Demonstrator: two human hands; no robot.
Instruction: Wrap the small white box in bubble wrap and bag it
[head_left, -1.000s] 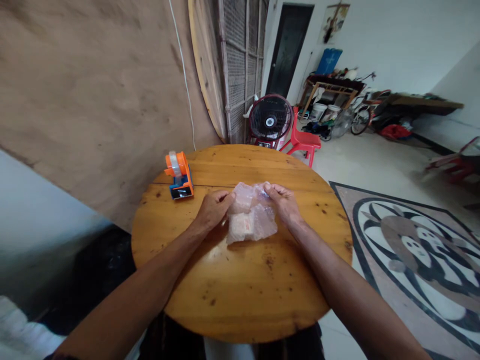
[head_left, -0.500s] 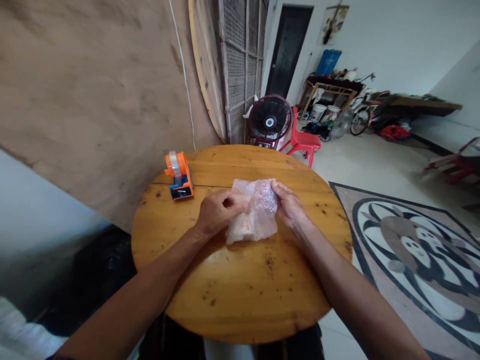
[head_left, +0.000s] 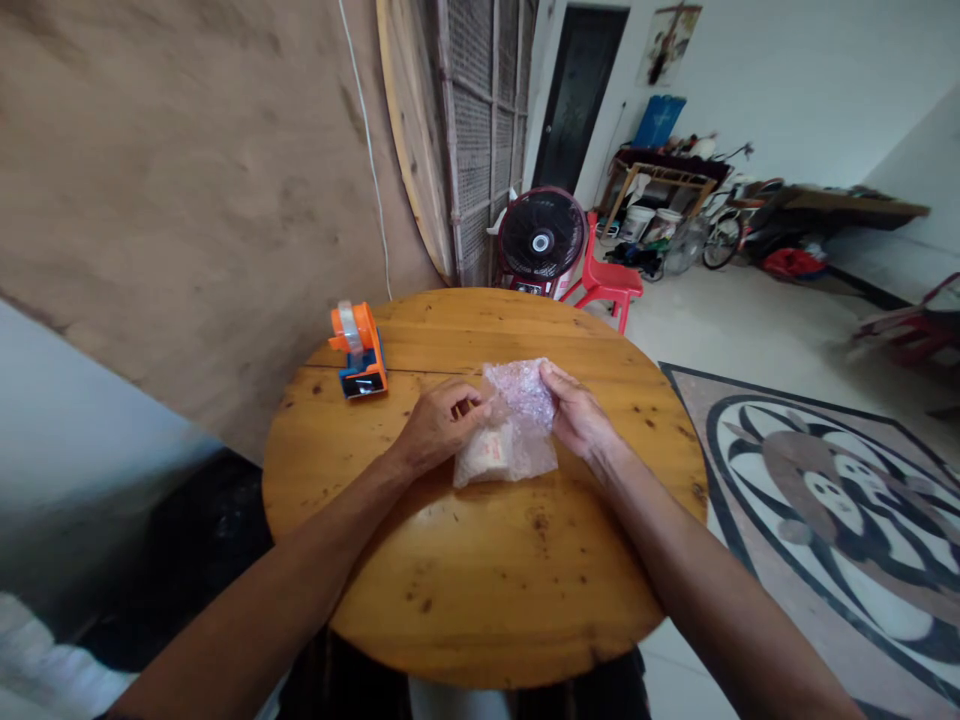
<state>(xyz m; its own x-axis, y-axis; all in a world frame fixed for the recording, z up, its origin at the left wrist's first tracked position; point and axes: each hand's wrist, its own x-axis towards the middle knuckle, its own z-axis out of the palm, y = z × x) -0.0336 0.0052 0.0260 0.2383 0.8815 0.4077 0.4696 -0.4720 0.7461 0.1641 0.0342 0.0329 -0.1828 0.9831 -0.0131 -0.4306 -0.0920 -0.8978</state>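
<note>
On the round wooden table (head_left: 495, 580) lies a sheet of clear bubble wrap (head_left: 525, 395), partly over a small whitish block with red print (head_left: 491, 450). The block's exact kind is hard to make out through the film. My right hand (head_left: 576, 408) pinches the wrap's far right corner between thumb and fingers. At the wrap's left edge, my left hand (head_left: 444, 425) is curled, thumb and fingertips closed on the film just above the block.
An orange and blue tape dispenser (head_left: 361, 350) with a roll of clear tape stands at the table's far left. Beyond the table are a dark fan (head_left: 541, 240) and a red plastic chair (head_left: 611, 275). A brown wall panel (head_left: 225, 180) rises at the left.
The wrap's far left part has been folded over to the right, and its upper edge now starts farther right. My left fingers have curled closer; my right hand has barely moved.
</note>
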